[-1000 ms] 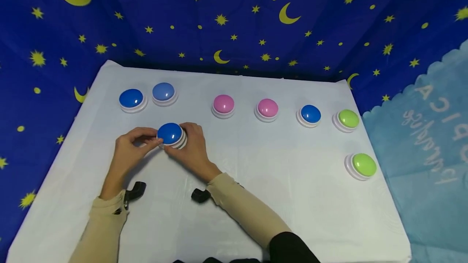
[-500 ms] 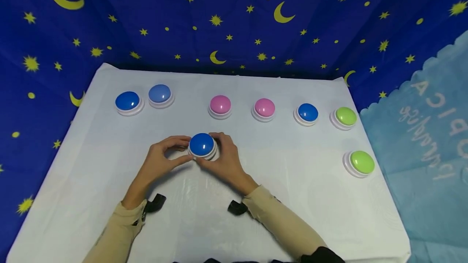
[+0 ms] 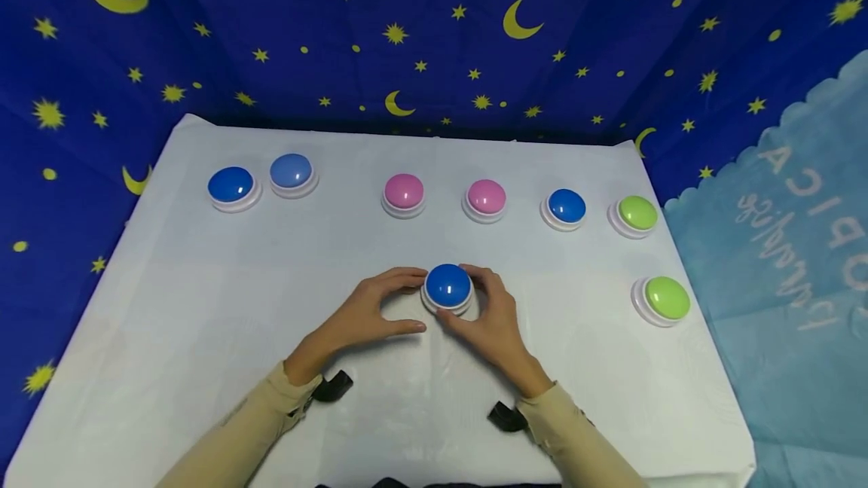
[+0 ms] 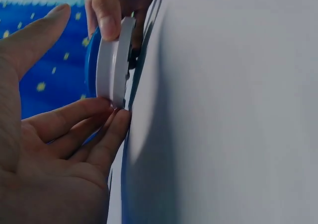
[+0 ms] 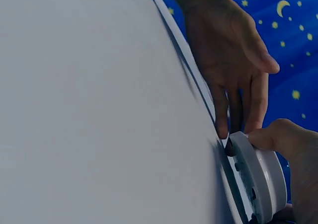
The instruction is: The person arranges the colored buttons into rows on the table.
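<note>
A round push button with a blue dome and a white base is between the two hands, near the middle of the white table. My right hand grips it, thumb on the near side of the base and fingers round the far right side. In the right wrist view the underside of the base shows, raised off the tabletop. Fingertips of my left hand touch the left side of the base. The left thumb stands away from the button.
Along the back of the white table stand a blue button, a paler blue one, two pink ones, another blue one and a green one. A second green button sits nearer, at the right.
Both hands have carried the blue button rightward and a little nearer, from the left side to mid-table. The left thumb has come off the button. The other buttons have stayed put.
</note>
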{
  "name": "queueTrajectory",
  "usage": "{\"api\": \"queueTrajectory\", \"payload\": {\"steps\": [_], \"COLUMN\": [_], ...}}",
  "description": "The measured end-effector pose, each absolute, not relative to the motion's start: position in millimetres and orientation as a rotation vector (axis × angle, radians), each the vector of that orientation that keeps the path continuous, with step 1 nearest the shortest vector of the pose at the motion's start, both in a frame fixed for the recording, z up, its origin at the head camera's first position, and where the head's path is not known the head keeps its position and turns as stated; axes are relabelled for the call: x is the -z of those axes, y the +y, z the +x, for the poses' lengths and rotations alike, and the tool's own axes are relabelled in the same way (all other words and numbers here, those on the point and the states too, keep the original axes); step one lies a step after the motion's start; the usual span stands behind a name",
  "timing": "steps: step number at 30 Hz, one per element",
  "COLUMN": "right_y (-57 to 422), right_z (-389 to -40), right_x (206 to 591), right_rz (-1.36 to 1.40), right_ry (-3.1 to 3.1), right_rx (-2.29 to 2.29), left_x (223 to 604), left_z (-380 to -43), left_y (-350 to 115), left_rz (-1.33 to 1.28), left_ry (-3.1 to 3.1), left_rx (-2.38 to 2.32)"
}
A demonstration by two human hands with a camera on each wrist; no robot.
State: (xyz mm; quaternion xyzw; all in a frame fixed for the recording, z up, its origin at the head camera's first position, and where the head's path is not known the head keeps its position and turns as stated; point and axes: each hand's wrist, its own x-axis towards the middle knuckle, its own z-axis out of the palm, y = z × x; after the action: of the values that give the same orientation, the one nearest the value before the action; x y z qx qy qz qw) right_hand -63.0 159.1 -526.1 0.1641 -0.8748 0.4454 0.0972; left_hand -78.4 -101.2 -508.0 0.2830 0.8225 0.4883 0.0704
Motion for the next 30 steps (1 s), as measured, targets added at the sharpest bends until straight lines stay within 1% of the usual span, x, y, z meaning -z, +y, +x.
{"api": "queueTrajectory", "payload": {"steps": [6,15,22,30], "right_y": [203.7,260.0,289.6,321.0], "right_z": [-44.1,-34.0,-34.2,-28.0], "right_x": [524.7,523.2,521.8,521.0], "right_rz": [0.363,0.227,0.122,-0.017], "right_ry": [-2.635,-2.619,-2.634,-2.656], "right_rx": [-1.306,-1.322,-1.201,-1.09], "left_x": [510.2,504.5,499.1,497.4], "left_z": [-77.8,-90.6,-102.0,-106.3], "left_y": [-57.2,-2.5,35.0,73.5], "left_rz": [0.939,1.065,1.077,1.166], "left_ry": [2.375,2.298,2.301,2.304], "left_rx": [-1.422,-1.308,-1.162,-1.039]}}
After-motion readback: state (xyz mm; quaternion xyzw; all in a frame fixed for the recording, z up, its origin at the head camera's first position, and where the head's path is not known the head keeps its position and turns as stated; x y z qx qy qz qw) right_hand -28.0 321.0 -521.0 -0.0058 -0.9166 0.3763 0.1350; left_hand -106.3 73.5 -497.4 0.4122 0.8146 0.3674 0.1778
